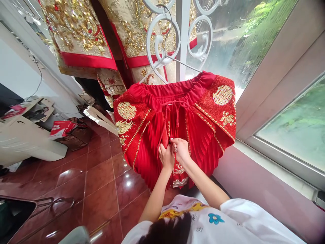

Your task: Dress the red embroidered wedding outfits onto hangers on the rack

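A red skirt (pixel 205 125) with gold embroidery, beaded trim and pleated panels hangs before me on a white wire hanger (pixel 181 63). Its gathered waistband (pixel 175 89) has a red drawstring (pixel 177 115) tied in front, with the ends hanging down. Low at the front middle of the skirt, my left hand (pixel 166 156) is closed on a fold of its red fabric. My right hand (pixel 181 149) is closed right beside it, thumb and forefinger pinched near the left hand's fingers. What the right fingers hold is too small and hidden to make out.
The hanger hooks onto white scrollwork (pixel 179 37). Cream garments (pixel 81 34) with gold sequins hang behind. A window frame (pixel 274 84) and sill stand on the right. On the left are a brown bag (pixel 76 137) on the tiled floor (pixel 101 179) and a dark-topped table (pixel 15 217).
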`<state>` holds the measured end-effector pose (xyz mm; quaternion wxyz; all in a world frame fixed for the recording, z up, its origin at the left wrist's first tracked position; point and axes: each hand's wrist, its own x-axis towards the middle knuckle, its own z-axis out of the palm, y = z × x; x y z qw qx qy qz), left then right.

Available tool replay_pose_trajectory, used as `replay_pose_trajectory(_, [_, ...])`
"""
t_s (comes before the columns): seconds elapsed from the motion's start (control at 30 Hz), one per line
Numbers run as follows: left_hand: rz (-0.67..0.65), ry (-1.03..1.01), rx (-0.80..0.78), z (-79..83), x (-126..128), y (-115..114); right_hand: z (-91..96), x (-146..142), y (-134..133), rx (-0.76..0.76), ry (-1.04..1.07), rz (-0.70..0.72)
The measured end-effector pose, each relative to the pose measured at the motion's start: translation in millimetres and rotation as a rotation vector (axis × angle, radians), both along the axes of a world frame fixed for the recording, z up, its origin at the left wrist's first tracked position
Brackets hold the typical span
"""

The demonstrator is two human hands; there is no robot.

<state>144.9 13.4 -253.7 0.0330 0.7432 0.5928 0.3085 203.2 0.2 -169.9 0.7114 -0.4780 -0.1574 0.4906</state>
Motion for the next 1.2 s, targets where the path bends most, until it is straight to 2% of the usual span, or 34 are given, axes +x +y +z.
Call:
replay_pose_trajectory(0.1, [-0.006,0.019,-0.044,1.4,1.9,-3.7,28.4,3.8,1.5,0.106,-0.014,-0.037])
replay_pose_trajectory(0.2, [-0.028,0.040,-0.060,0.7,3.8,-7.8,67.8,8.7,6.2,0.251,-0.048,-0.066])
replay_pose_trajectory(0.27, [-0.043,0.051,-0.060,0.4,5.8,-9.8,93.4,9.7,11.9,0.293,-0.065,-0.085])
replay_pose_trajectory(0.33, [-0.051,0.050,-0.051,0.8,9.4,-10.6,110.8,7.7,18.6,0.303,-0.085,-0.094])
replay_pose_trajectory(0.4, [-0.060,0.051,-0.064,1.9,13.9,-10.8,115.1,4.2,23.3,0.317,-0.113,-0.106])
replay_pose_trajectory(0.5, [-0.065,0.060,-0.112,7.2,14.6,-12.6,101.0,3.7,17.5,0.354,-0.250,-0.149])
replay_pose_trajectory(0.57, [-0.084,0.080,-0.172,18.5,4.4,-15.9,89.5,12.3,1.8,0.315,-0.471,-0.022])
replay_pose_trajectory(0.63, [-0.200,0.092,-0.275,42.2,-16.1,-20.0,87.0,29.6,-19.7,0.247,-0.768,0.222])
replay_pose_trajectory(0.67, [-0.294,0.082,-0.330,59.8,-29.1,-21.4,90.9,40.9,-29.8,0.234,-0.912,0.295])
replay_pose_trajectory(0.7, [-0.425,0.053,-0.369,81.2,-42.8,-21.7,98.3,53.3,-38.0,0.252,-1.047,0.282])
replay_pose_trajectory(0.73, [-0.525,-0.008,-0.368,105.7,-55.9,-20.0,108.8,66.4,-42.8,0.298,-1.177,0.184])
replay_pose_trajectory(0.77, [-0.559,-0.078,-0.303,132.2,-67.5,-15.7,121.8,79.6,-43.6,0.362,-1.306,0.039])
replay_pose_trajectory(0.83, [-0.465,-0.176,0.055,185.2,-82.5,2.4,150.2,105.4,-32.9,0.485,-1.585,-0.229])
replay_pose_trajectory(0.87, [-0.442,-0.174,0.200,208.7,-85.1,15.8,163.4,117.6,-22.8,0.523,-1.733,-0.269])
replay_pose_trajectory(0.93, [-0.544,-0.134,0.322,243.5,-81.9,46.4,183.6,139.5,0.4,0.563,-1.987,-0.204])
replay_pose_trajectory(0.97, [-0.621,-0.086,0.330,254.0,-77.7,61.2,189.7,148.5,10.5,0.576,-2.076,-0.146])
replay_pose_trajectory(1.03, [-0.720,-0.015,0.323,263.1,-69.1,85.1,194.8,161.0,23.5,0.601,-2.182,-0.029])
replay_pose_trajectory(1.1, [-0.732,0.005,0.308,262.1,-64.2,99.1,193.6,165.8,27.0,0.607,-2.210,0.038])
replay_pose_trajectory(1.2, [-0.701,-0.020,0.336,258.2,-65.4,107.8,191.1,164.2,26.1,0.568,-2.173,0.028])
